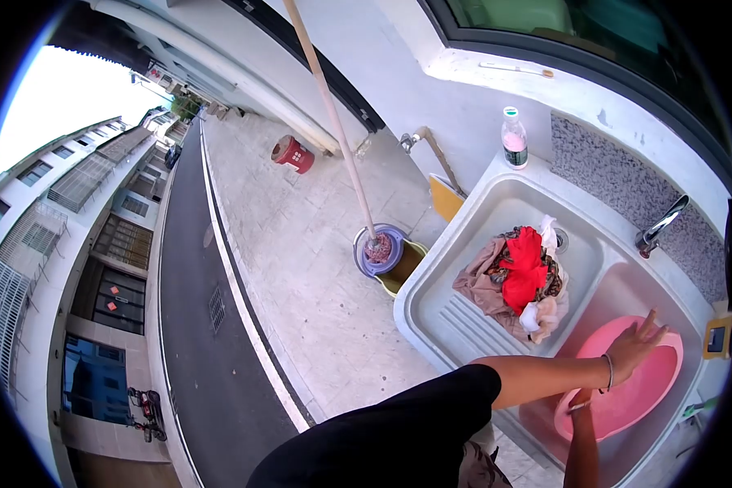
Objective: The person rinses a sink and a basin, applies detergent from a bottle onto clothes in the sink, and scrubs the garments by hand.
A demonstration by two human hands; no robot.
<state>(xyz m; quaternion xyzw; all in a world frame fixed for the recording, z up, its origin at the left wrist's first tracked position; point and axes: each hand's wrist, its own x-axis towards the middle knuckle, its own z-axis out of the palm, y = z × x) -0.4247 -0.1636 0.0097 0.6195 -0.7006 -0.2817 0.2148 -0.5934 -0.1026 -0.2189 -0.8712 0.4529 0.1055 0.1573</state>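
A pink basin [663, 366] sits tilted in the deeper right compartment of the grey sink [415, 305]. Over the basin's upper edge is my left hand [634, 350], its fingers apart and nothing held in them. My right hand [579, 398] is at the basin's lower left side, below my left forearm, with its fingers mostly hidden. In the sink's shallow left compartment lies a heap of clothes [525, 276], with a red piece on top and beige, white and patterned ones around it.
A chrome faucet [663, 225] stands at the back, with a bottle [514, 138] on the sink's corner. Left of the sink are a mop [346, 154] in a purple bucket [394, 244] and a red bucket [292, 154]. A yellow object [717, 337] is at the right.
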